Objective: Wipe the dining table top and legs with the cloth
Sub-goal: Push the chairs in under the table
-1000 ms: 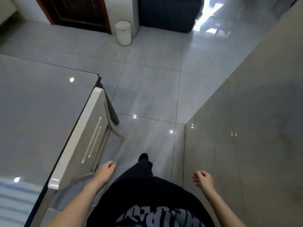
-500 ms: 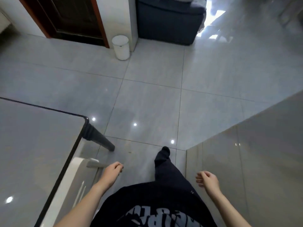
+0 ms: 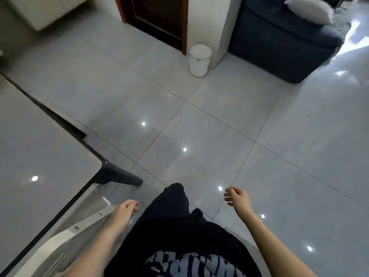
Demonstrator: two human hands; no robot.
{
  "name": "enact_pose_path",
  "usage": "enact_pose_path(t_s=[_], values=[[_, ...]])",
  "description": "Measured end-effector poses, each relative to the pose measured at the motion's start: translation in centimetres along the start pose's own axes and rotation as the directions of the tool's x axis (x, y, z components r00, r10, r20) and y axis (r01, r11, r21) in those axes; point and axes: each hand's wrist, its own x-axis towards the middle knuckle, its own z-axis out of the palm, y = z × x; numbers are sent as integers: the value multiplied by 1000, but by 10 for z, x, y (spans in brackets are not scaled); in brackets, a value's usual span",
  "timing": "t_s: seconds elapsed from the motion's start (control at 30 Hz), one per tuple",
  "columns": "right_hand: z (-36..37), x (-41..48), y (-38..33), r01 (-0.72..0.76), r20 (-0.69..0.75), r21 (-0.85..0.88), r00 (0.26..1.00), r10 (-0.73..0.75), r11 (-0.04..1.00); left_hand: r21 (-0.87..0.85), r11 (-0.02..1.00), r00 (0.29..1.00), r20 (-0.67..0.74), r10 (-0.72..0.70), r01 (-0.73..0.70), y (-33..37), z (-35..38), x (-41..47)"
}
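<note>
Far across the tiled floor point(image 3: 219, 120): a white bin point(image 3: 199, 59) beside a dark door point(image 3: 159, 19), and a navy sofa point(image 3: 279, 43) at far right. Glossy table point(image 3: 40, 146) near left, cut off by the frame, with a dark leg point(image 3: 119, 175) splaying from its corner. Left hand point(image 3: 124, 209) just beside the table's edge, right hand point(image 3: 237, 197) over the floor, well apart, both loosely curled and holding nothing.

Black top point(image 3: 179, 242), loose cut. Large pale-grey print point(image 3: 191, 264) across the chest: blocky, distressed lettering, upside down from this view, not legible. Black trousers point(image 3: 171, 206), wide and softly creased. Dark foot tip point(image 3: 197, 212) below them; shoe or sock, cannot tell. Forearms bare down to left hand point(image 3: 125, 209) and right hand point(image 3: 237, 197).
</note>
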Motion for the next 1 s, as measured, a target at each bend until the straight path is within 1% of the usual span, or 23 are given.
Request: enact_pose_path(t_s=[0.13,0.2,0.3,0.37,0.47,0.6,0.73,0.83,0.93,1.0], values=[[0,54,-38,-26,19,-84,999,27,996,-27,1000,1000,-12,-13,13,56,5,37],[1,82,-59,-50,6,-121,999,51,991,2,1000,999,-21,24,-24,87,2,71],[1,122,-103,-63,-21,-130,998,61,990,41,998,999,0,51,-51,145,-15,122],[3,143,-137,-68,-30,-140,997,65,988,21,996,997,1,83,-83,188,-30,148],[15,178,-194,-49,-32,-165,998,45,985,-52,992,993,-32,116,-118,244,-56,185],[45,225,-276,2,22,-236,1000,4,972,-109,989,992,-83,93,-102,287,-85,220],[95,278,-362,98,106,-311,992,-68,945,-228,973,989,-150,13,-47,306,-104,248],[144,321,-430,185,204,-363,972,-115,913,-331,944,972,-221,-76,-1,313,-123,272],[205,355,-509,288,325,-373,931,-167,882,-482,876,933,-306,-188,18,324,-142,296],[248,368,-563,363,421,-373,887,-193,854,-571,821,887,-371,-275,15,340,-157,308]])
